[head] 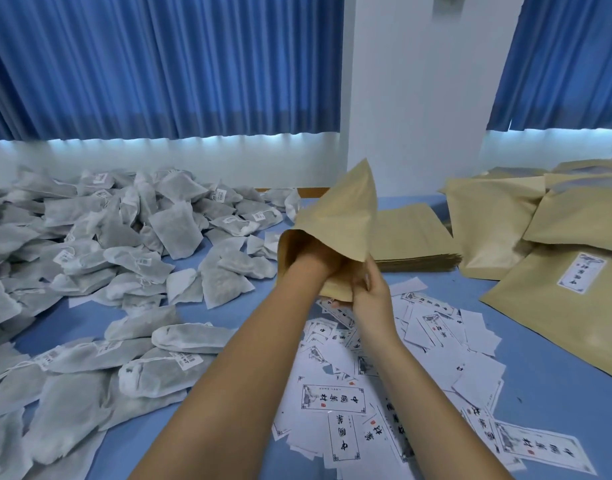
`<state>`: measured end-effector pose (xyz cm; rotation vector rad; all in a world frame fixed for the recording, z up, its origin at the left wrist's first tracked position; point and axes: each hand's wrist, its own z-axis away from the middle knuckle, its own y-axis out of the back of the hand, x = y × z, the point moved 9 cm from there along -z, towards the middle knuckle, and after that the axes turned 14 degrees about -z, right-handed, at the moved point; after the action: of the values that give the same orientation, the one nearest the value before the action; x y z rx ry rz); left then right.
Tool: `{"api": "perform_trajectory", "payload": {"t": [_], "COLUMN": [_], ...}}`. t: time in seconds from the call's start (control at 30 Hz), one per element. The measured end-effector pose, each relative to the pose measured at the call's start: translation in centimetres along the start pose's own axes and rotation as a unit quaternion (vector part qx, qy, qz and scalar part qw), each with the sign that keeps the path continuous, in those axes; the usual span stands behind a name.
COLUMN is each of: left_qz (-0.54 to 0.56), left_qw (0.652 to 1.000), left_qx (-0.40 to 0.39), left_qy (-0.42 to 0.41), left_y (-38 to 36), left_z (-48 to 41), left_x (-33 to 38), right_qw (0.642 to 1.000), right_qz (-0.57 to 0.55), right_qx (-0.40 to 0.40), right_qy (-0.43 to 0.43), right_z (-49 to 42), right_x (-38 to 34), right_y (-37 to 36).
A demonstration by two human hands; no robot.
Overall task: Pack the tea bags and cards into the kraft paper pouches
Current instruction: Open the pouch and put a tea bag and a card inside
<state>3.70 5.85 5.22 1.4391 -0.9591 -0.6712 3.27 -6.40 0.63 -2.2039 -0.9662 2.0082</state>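
Head view shows a kraft paper pouch [342, 220] held up off the blue table [546, 393], closed end pointing up and away, mouth toward the person. The left hand [315, 259] is pushed into the mouth past the knuckles, so I cannot tell whether its fingers are spread or curled round something inside. The right hand [372, 296] pinches the lower lip of the mouth, fingers curled on the paper. Tea bags [124, 237] lie heaped to the left and cards [349, 403] are scattered beneath the forearms. A flat stack of empty pouches [415, 237] sits just behind, with filled pouches [557, 296] at the right. The held pouch looks light and fairly stiff, likely to crease rather than drape, and smooth enough to slip. Gripping one lip near the opening seems best, since it keeps the mouth spread. The tea bags look soft and light, probably easy to tear if forced in.
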Motion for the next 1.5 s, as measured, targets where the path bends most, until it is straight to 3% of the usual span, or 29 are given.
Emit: {"api": "perform_trajectory", "payload": {"t": [0.1, 0.17, 0.23, 0.3, 0.33, 0.37, 0.43, 0.47, 0.5, 0.53, 0.6, 0.83, 0.9, 1.03, 1.1, 1.2, 1.27, 1.33, 1.4, 1.43, 1.5], "left_qz": [-0.041, -0.14, -0.171, -0.146, -0.11, -0.068, -0.015, -0.05, -0.112, -0.154, -0.186, -0.118, -0.099, -0.084, -0.011, 0.074, 0.103, 0.078, -0.007, -0.052, -0.05], "left_qw": [0.993, 0.977, 0.932, 0.825, 0.796, 0.802, 0.898, 0.95, 0.971, 0.972, 0.964, 0.987, 0.987, 0.982, 0.989, 0.971, 0.913, 0.836, 0.805, 0.818, 0.891], "left_qx": [0.0, 0.005, 0.168, 0.366, 0.425, 0.451, 0.401, 0.307, 0.187, 0.078, -0.008, 0.065, 0.08, -0.007, 0.034, 0.219, 0.389, 0.473, 0.435, 0.391, 0.289], "left_qy": [-0.111, -0.16, -0.272, -0.405, -0.416, -0.387, -0.18, -0.029, 0.093, 0.161, 0.189, 0.09, 0.097, 0.167, 0.147, 0.064, -0.069, -0.267, -0.404, -0.418, -0.346], "left_y": [1.0, 0.9, 3.1, 5.6, 6.2, 6.9, 6.8, 4.7, 2.0, -0.7, -4.4, -3.9, -4.1, -5.9, -5.2, -1.5, 2.3, 4.2, 3.6, 2.8, 1.9], "left_z": [1.5, 3.8, 7.2, 12.3, 13.3, 13.2, 8.8, 5.9, 4.1, 3.5, 3.2, 2.5, 3.0, 4.2, 4.6, 6.7, 9.9, 13.3, 14.5, 13.9, 11.0], "left_x": [3.3, 5.5, 7.4, 7.3, 5.4, 3.3, -2.6, -6.6, -10.4, -13.2, -16.0, -13.2, -13.2, -14.6, -13.6, -10.2, -6.7, -1.6, 3.5, 5.4, 6.9], "right_qw": [0.995, 0.989, 0.985, 0.976, 0.971, 0.968, 0.963, 0.96, 0.958, 0.957, 0.956, 0.952, 0.952, 0.955, 0.956, 0.964, 0.964, 0.97, 0.979, 0.98, 0.975], "right_qz": [-0.008, -0.062, -0.087, -0.127, -0.148, -0.159, -0.163, -0.166, -0.169, -0.172, -0.176, -0.194, -0.193, -0.188, -0.182, -0.154, -0.151, -0.129, -0.1, -0.104, -0.141], "right_qx": [0.088, 0.116, 0.136, 0.16, 0.168, 0.173, 0.182, 0.184, 0.184, 0.183, 0.182, 0.182, 0.182, 0.181, 0.178, 0.163, 0.169, 0.159, 0.123, 0.108, 0.116], "right_qy": [-0.041, -0.064, -0.059, -0.071, -0.082, -0.093, -0.116, -0.13, -0.142, -0.148, -0.147, -0.148, -0.151, -0.144, -0.147, -0.146, -0.138, -0.129, -0.126, -0.128, -0.125], "right_z": [-0.4, -0.5, -0.9, -1.2, -1.4, -1.5, -1.5, -1.5, -1.4, -1.3, -1.3, -1.3, -1.1, -1.2, -1.1, -1.0, -1.0, -1.1, -1.1, -0.9, -0.8], "right_x": [0.4, 0.7, 0.4, 0.6, 0.9, 1.2, 1.8, 2.2, 2.4, 2.6, 2.5, 2.4, 2.4, 2.3, 2.4, 2.2, 2.1, 2.2, 2.5, 2.7, 2.7], "right_y": [2.3, 3.3, 4.1, 5.0, 5.3, 5.6, 5.8, 5.8, 5.7, 5.7, 5.7, 5.5, 5.4, 5.4, 5.3, 5.0, 5.1, 5.2, 4.7, 4.5, 4.4]}}
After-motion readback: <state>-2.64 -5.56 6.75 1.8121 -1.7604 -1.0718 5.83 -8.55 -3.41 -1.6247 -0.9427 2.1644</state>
